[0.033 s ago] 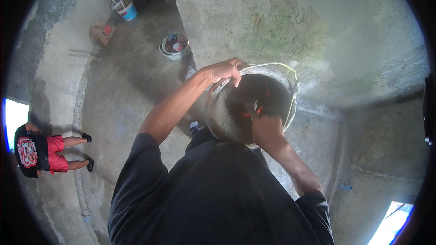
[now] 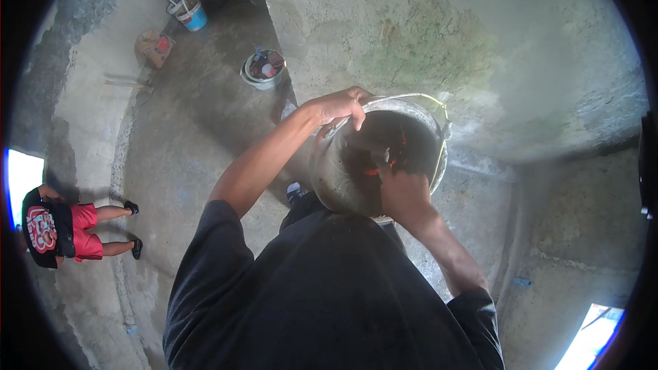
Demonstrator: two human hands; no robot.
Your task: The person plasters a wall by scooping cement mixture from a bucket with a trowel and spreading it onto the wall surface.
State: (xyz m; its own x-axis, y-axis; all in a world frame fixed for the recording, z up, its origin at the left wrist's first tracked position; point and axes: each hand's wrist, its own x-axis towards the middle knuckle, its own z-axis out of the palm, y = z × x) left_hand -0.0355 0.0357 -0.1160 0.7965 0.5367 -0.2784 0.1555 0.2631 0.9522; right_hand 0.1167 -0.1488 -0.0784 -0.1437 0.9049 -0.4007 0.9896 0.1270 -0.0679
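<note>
A large grey bucket point(image 2: 334, 168) with a wire handle is tilted in front of my body, its mouth facing me. My left hand point(image 2: 340, 105) grips the rim at its upper left, fingers curled over the edge by the handle. My right hand point(image 2: 403, 190) reaches inside the bucket from the lower right. Its fingertips are lost in the dark interior, next to a few bright orange-red spots point(image 2: 372, 172). Whether those fingers hold anything is hidden.
A rough concrete wall point(image 2: 439, 27) rises beyond the bucket. On the floor at the upper left are a pail with dark contents point(image 2: 262, 84), a blue-and-white pail point(image 2: 194, 19) and a brown sack point(image 2: 155, 48). A person in red shorts point(image 2: 86, 233) stands at the left.
My right hand has shifted very slightly inside the bucket. The left hand keeps its grip on the rim.
</note>
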